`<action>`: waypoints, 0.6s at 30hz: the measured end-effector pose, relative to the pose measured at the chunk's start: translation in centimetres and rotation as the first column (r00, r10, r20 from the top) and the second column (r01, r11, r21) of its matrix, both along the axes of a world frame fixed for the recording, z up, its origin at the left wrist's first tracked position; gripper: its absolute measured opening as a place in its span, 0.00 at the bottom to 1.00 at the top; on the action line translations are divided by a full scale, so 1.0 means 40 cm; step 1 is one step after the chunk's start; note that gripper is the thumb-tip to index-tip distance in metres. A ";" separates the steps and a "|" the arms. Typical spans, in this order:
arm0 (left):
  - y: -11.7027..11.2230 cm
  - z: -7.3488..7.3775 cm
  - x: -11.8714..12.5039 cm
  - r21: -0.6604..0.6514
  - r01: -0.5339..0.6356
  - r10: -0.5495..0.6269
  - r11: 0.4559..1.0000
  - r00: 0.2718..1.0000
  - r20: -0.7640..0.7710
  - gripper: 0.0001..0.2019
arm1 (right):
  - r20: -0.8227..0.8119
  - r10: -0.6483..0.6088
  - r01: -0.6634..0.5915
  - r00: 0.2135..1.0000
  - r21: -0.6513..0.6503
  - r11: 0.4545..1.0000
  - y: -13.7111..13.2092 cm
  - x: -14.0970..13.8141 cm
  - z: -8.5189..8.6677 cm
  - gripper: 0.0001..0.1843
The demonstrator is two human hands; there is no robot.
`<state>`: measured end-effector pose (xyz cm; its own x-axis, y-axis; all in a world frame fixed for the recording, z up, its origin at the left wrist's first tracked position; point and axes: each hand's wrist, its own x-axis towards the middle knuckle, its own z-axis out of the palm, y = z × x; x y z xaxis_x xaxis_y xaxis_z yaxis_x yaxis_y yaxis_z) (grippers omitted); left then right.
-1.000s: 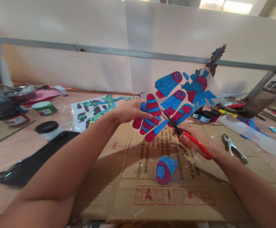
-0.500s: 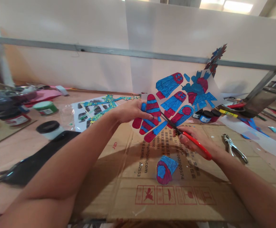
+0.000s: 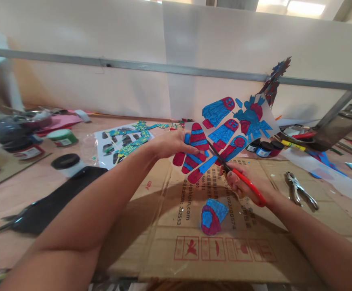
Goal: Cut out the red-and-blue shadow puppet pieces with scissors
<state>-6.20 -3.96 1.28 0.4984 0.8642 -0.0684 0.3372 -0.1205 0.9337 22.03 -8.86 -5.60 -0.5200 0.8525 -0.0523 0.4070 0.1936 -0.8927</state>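
Note:
My left hand (image 3: pixel 177 144) pinches the left edge of a translucent sheet (image 3: pixel 271 115) covered with blue and magenta painted shapes. The sheet is held up over a flattened cardboard (image 3: pixel 151 246). In my right hand (image 3: pixel 248 178) are red-handled scissors (image 3: pixel 248 184). Their dark blades point up and left and lie against the sheet, between the striped shapes and a long blue one. How far the blades are parted I cannot tell. Below, on the cardboard, rests a cut-out blue and magenta piece (image 3: pixel 213 216).
A metal hole punch (image 3: pixel 300 190) lies on the cardboard's right side. Paint jars (image 3: pixel 263 148) stand behind it, near a dark bottle (image 3: pixel 342 121). At left are a white jar with a black lid (image 3: pixel 68 163), a green jar (image 3: pixel 62 137), a black pouch (image 3: pixel 63 202) and painted cut-outs (image 3: pixel 127 137).
The sheet's far right corner has dipped slightly. The whole view has shifted a little, and both hands keep their holds on the sheet and the scissors.

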 end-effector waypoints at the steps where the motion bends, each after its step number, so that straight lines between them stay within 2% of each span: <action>1: -0.001 0.000 0.002 0.000 0.003 -0.003 1.000 1.000 0.009 0.11 | 0.002 -0.004 0.004 1.000 0.015 1.000 -0.003 -0.003 0.003 0.33; 7: -0.004 0.005 0.005 -0.001 0.006 -0.006 1.000 0.999 0.041 0.08 | -0.056 -0.061 0.062 0.997 0.013 0.998 -0.009 -0.018 -0.007 0.33; 12: 0.000 -0.002 0.008 -0.014 -0.018 0.020 1.000 0.995 0.098 0.12 | -0.084 -0.114 0.110 0.990 -0.054 0.992 0.000 -0.016 -0.030 0.28; 15: -0.005 -0.003 0.016 -0.013 -0.043 0.044 0.999 0.996 0.076 0.11 | -0.082 -0.104 0.097 0.991 -0.090 0.991 -0.003 -0.019 -0.020 0.27; 18: -0.015 -0.001 0.028 0.000 -0.059 0.059 0.998 0.998 0.037 0.10 | -0.074 -0.106 0.102 0.992 -0.054 0.993 -0.012 -0.027 -0.005 0.28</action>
